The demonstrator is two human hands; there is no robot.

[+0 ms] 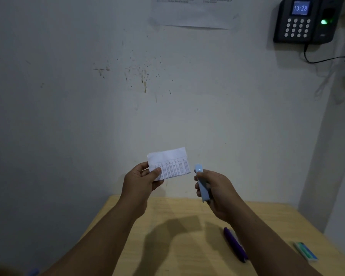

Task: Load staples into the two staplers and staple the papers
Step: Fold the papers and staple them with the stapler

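While both hands are raised above the table, the surroundings read as follows. Wooden table (167, 212), light yellow, sits against a stained white wall (88, 96). Purple stapler (234, 245) lies on the table under the right forearm, which partly covers it. Small box of staples (305, 251), green and blue, lies flat near the table's right edge, well apart from the purple stapler. Wall unit: black keypad clock terminal (305, 20) at upper right, display reads 13:28, green light lit beside it, black cable (323, 60) hanging from its underside. Printed notice sheet (191, 12) is fixed to the wall at top centre; text too blurred to read.

Left hand (140, 181): fingers curled, thumb on the front face, pinching the lower left corner of a folded printed paper (170, 163). Paper is held up in front of the wall, above the table's far edge, tilted slightly, a printed table visible on it.

Right hand (217, 192): fingers wrapped round a light blue stapler (202, 183), held roughly upright with its top end pointing up, just beside the paper's right edge but apart from it. Whether the stapler's mouth is open cannot be told.
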